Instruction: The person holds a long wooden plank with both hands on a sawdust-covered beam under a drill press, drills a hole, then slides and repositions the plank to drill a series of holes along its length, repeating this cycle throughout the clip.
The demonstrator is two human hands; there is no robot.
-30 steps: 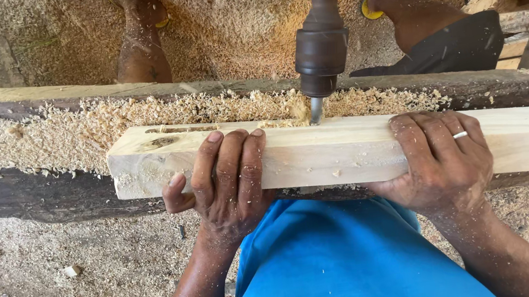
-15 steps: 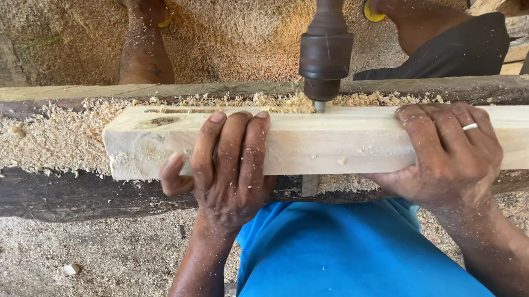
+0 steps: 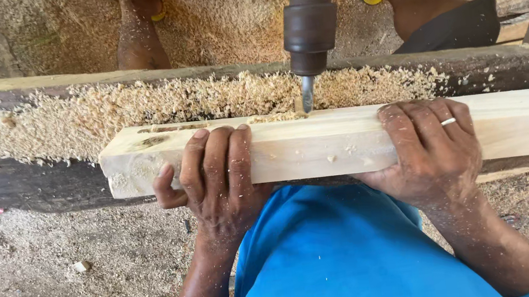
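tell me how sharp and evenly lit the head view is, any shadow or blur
Head view: even daylight, no glare; the wooden beam, left hand and right hand are sharp; the drill bit looks slightly soft; the bench face under the beam sits in dark shadow; the beam bows a little toward the frame edges.

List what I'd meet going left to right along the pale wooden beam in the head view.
Cut end of the pale squared wooden beam → oblong slot cut in its top → left hand gripping the beam → dark metal drill bit → right hand wearing a silver ring.
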